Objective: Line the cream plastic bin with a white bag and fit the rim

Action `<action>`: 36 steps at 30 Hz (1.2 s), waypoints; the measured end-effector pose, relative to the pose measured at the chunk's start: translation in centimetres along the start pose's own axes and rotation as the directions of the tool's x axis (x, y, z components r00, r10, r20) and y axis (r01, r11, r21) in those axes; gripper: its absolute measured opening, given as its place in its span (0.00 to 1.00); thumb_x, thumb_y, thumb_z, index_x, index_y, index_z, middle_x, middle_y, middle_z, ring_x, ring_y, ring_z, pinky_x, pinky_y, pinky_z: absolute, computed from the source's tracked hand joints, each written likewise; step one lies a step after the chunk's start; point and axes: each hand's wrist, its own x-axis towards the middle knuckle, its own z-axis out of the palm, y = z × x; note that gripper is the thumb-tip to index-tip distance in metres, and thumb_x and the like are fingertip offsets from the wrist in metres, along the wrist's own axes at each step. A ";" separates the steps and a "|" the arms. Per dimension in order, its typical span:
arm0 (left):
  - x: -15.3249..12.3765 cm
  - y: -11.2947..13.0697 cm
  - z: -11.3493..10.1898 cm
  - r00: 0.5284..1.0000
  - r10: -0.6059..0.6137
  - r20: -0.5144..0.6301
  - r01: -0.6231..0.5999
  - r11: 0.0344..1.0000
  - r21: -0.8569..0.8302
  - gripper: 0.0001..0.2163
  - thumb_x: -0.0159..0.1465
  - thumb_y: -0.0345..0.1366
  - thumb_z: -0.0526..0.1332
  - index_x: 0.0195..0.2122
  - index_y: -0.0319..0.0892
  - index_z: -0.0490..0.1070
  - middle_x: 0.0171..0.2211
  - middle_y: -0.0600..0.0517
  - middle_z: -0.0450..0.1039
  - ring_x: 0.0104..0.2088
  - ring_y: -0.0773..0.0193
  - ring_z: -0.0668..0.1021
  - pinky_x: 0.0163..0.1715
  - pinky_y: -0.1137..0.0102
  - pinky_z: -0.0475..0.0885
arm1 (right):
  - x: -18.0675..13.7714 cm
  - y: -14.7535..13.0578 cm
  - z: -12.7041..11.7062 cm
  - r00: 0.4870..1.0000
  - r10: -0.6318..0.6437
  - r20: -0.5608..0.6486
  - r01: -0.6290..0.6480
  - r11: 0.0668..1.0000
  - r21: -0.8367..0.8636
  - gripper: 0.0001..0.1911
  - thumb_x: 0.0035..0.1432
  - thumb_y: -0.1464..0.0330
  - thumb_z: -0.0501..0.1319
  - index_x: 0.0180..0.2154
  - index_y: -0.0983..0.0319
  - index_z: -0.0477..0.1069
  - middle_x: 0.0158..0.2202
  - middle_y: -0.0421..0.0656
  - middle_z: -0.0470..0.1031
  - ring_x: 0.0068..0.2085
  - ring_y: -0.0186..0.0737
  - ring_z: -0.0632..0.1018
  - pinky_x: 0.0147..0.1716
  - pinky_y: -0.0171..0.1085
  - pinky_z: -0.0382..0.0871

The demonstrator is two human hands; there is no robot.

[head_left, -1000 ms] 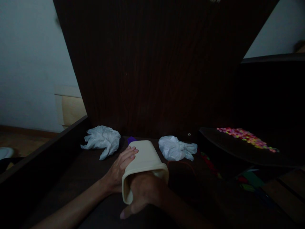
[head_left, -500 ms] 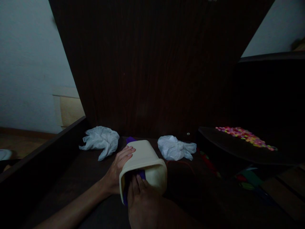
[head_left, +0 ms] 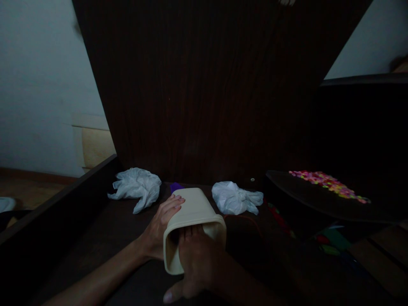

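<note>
A cream plastic container [head_left: 191, 208] lies tilted on its side with its mouth facing me. My left hand [head_left: 165, 214] is wrapped around its left side, fingers over the top. My right hand [head_left: 200, 255] reaches into the mouth; its fingers stretch inward and their tips are hidden, while the thumb sticks out below the rim, spread apart. Whatever the fingertips touch inside cannot be seen. Behind the container, a bit of purple material [head_left: 176, 186] shows.
Two knotted white plastic bags, the left bag [head_left: 137, 187] and the right bag [head_left: 236, 197], lie against a tall dark wooden panel [head_left: 207, 93]. Small colourful pieces [head_left: 330, 185] rest on a dark surface at right. A raised wooden edge [head_left: 63, 199] runs along the left.
My right hand has gone deeper into the container, and its thumb now stands out. The purple material seen inside under its fingers is now hidden. My left hand keeps its hold.
</note>
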 end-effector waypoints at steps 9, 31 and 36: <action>-0.1 -0.2 0.3 0.999 -0.004 -0.038 0.005 1.000 0.020 0.45 0.60 0.57 0.67 0.72 0.43 0.49 0.63 0.33 0.65 0.63 0.37 0.70 0.64 0.39 0.64 | 0.4 0.4 -1.7 0.995 -0.081 0.061 0.075 0.993 0.096 0.61 0.49 0.40 0.67 0.68 0.78 0.57 0.69 0.67 0.57 0.70 0.67 0.60 0.70 0.52 0.52; 0.1 -0.8 0.2 0.980 -0.168 -0.105 0.165 0.986 -0.035 0.44 0.58 0.62 0.65 0.68 0.45 0.52 0.60 0.42 0.69 0.60 0.35 0.73 0.57 0.45 0.74 | -1.2 -4.5 3.4 0.843 0.537 0.008 -0.524 0.819 0.234 0.34 0.67 0.65 0.59 0.69 0.75 0.58 0.70 0.68 0.54 0.68 0.74 0.61 0.65 0.69 0.58; 0.5 -0.4 0.2 0.989 -0.127 -0.079 0.126 0.992 -0.015 0.50 0.55 0.59 0.70 0.71 0.46 0.47 0.61 0.37 0.66 0.61 0.33 0.72 0.60 0.39 0.70 | -1.4 -5.1 -0.2 0.867 0.487 0.105 -0.498 0.844 0.201 0.44 0.61 0.55 0.67 0.68 0.75 0.59 0.67 0.73 0.58 0.68 0.78 0.61 0.64 0.73 0.53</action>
